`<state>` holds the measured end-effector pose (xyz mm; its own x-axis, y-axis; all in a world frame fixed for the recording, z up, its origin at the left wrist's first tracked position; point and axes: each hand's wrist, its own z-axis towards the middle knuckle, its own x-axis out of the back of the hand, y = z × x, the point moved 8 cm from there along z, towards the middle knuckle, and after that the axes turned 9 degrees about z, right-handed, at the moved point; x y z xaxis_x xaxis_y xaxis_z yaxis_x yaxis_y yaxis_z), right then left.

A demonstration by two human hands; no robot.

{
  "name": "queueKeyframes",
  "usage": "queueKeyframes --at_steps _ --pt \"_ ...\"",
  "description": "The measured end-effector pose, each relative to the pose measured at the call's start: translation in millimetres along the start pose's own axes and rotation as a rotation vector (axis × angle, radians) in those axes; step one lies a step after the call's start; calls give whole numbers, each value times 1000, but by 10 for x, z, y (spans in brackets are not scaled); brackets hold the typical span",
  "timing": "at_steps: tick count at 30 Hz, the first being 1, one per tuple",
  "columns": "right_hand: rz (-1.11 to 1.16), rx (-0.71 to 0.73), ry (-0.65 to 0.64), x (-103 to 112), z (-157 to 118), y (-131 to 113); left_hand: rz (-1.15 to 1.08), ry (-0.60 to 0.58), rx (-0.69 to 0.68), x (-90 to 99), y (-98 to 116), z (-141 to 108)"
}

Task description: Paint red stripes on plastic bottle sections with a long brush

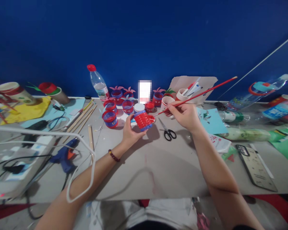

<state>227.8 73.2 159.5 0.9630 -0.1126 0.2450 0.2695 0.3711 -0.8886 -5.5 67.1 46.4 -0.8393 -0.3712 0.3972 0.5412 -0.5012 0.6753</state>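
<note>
My left hand (132,132) grips a small cup (143,121) painted red with a blue-purple rim, tilted so its mouth faces right. In my right hand (184,115) is a long red paintbrush (206,91), its tip close to the cup's right end; whether it touches I cannot tell. Behind the held cup are a white-lidded jar (139,108) and a small red pot (149,106). Several red and blue cups with eyes and paper leaves, such as one cup (110,119), stand to the left and behind. Black-handled scissors (169,134) lie below my right hand.
A blue glue gun (66,155), a power strip (36,159) and a white cable (92,166) crowd the left. Wooden sticks (80,118) lie near a water bottle (98,83). Paper cups (181,95) hold pens. On the right are a phone (254,167) and plastic bottles (278,110).
</note>
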Motion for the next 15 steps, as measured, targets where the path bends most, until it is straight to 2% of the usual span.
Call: queueKeyframes --at_steps 3,8,11,15 --pt "92 -47 9 12 -4 13 4 -12 13 -8 -13 5" --pt "234 -79 -86 -148 -61 53 10 -12 -4 -21 -40 -1" --pt "204 -53 -128 -229 -91 45 7 3 -20 -23 -50 -13" --pt "64 -8 -123 -226 -95 24 19 -1 -2 -25 -53 -21"
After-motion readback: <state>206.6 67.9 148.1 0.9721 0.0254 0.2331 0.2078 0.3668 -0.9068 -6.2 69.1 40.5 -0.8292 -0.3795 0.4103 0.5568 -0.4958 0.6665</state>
